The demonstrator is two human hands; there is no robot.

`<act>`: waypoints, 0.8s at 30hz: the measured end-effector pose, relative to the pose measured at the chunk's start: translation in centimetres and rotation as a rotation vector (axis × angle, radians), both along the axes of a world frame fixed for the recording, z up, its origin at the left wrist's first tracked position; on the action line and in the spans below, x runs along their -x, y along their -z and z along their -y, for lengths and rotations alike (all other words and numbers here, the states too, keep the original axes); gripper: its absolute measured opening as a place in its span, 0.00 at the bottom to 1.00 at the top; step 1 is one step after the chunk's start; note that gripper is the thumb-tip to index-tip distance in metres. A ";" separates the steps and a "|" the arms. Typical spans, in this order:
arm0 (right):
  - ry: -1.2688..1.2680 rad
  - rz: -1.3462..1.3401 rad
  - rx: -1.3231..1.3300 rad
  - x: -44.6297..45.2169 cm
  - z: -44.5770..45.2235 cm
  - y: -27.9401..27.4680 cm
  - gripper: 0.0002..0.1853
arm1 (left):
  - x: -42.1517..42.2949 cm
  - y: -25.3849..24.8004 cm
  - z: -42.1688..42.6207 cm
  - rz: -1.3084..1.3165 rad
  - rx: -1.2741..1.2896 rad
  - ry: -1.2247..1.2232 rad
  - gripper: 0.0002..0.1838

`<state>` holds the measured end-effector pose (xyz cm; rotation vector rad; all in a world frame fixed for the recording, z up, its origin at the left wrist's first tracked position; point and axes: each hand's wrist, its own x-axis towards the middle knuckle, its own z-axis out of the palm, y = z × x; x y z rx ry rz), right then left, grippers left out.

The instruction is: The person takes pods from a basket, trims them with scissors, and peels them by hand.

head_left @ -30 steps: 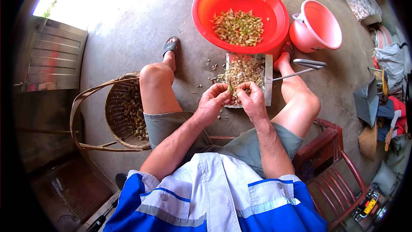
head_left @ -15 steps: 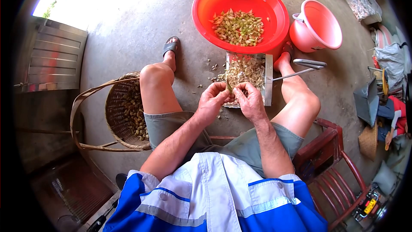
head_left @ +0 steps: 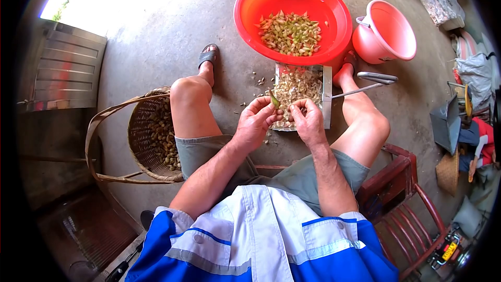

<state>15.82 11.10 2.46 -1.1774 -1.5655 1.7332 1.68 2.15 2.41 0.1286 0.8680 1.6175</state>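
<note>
My left hand point(head_left: 254, 120) pinches a small pointed green bulb point(head_left: 274, 102) between thumb and fingers, its tip upward. Just to the right, a little apart, is my right hand point(head_left: 309, 122); its thumb and fingertips are pressed together, and whatever is between them is too small to make out. Both hands are above the near edge of a metal dustpan point(head_left: 326, 102) heaped with pale peelings point(head_left: 298, 86). Beyond it stands a red basin point(head_left: 334, 15) holding many peeled bulbs point(head_left: 290, 34), pale and greenish.
By my left knee a wicker basket point(head_left: 136, 128) with a tall handle holds unpeeled brownish bulbs point(head_left: 166, 141). A pink bucket point(head_left: 391, 28) stands right of the basin. The dustpan's handle point(head_left: 360, 90) reaches toward my right leg. A red wooden chair point(head_left: 407, 219) is at lower right.
My hands have moved slightly apart. The green bulb, earlier between both hands' fingertips, is now in my left hand alone and shows more clearly.
</note>
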 end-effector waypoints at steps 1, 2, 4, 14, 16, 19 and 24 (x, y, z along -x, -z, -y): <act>0.009 -0.031 0.008 0.1 -0.1 0.0 0.03 | 0.0 -0.1 0.0 0.006 -0.001 0.002 0.11; 0.001 -0.057 0.031 0.1 -0.1 -0.1 0.03 | 0.0 -0.2 0.0 -0.001 0.002 0.016 0.11; -0.014 -0.108 0.079 0.0 -0.2 -0.4 0.03 | 0.0 -0.2 0.1 -0.013 0.009 0.045 0.11; -0.108 -0.102 0.019 -0.1 -0.5 -1.3 0.07 | -0.5 0.3 0.2 -0.251 0.000 0.106 0.12; -0.090 -0.130 0.076 0.0 -0.4 -0.8 0.07 | -0.5 0.3 0.2 -0.273 -0.005 0.116 0.12; -0.086 -0.158 0.199 -0.3 -0.5 -0.7 0.06 | -0.6 -0.1 0.2 -0.284 0.007 0.119 0.13; -0.089 -0.114 0.097 -0.3 -0.4 -0.9 0.04 | -0.6 0.1 0.1 -0.315 0.010 0.121 0.12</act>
